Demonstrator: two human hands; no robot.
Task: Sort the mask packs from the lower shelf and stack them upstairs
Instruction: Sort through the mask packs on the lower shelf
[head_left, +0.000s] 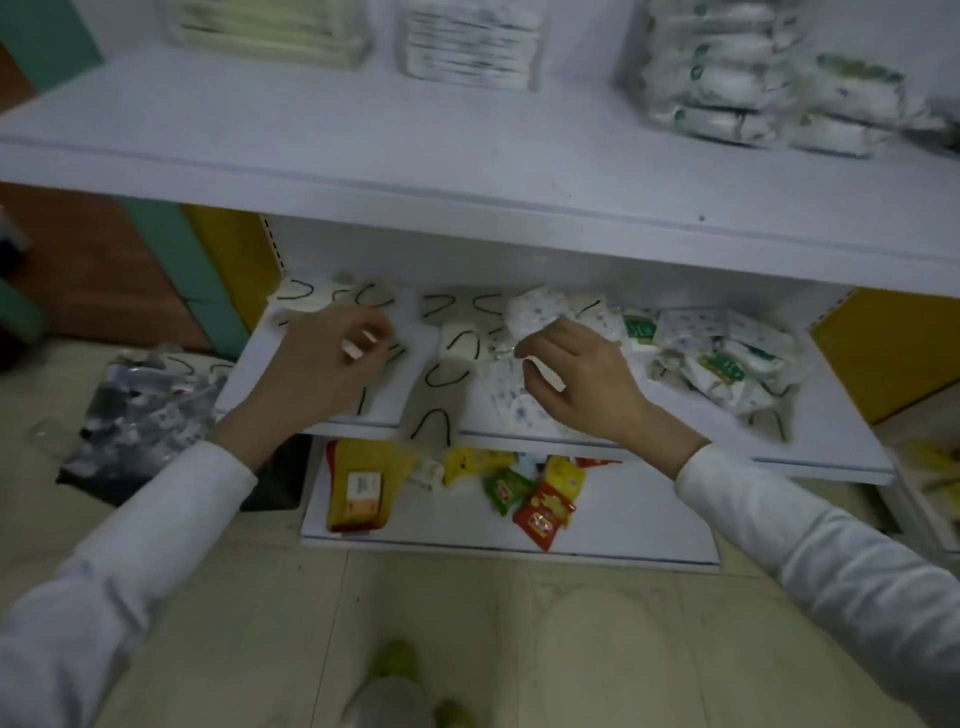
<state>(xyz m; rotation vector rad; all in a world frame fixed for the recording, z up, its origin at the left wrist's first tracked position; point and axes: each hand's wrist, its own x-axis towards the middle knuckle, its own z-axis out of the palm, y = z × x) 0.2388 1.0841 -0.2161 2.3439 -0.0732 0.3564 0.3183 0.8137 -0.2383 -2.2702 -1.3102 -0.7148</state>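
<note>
Mask packs lie scattered across the lower shelf (675, 415). The patterned mask pack (511, 410) sits directly under the right hand (576, 374), the nearer hand. Its curled fingers pinch the clear wrapper edge; the long axis is unclear. The left hand (327, 358) hovers over white black-looped masks (452, 338), fingers curled; grip cannot be told. The upper shelf (363, 130) lies directly above.

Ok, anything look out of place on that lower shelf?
Yes. One mask pack hangs half off the front edge of the lower shelf. The other packs lie scattered, not stacked, and a dark pile of packs sits on the floor to its left.
</note>
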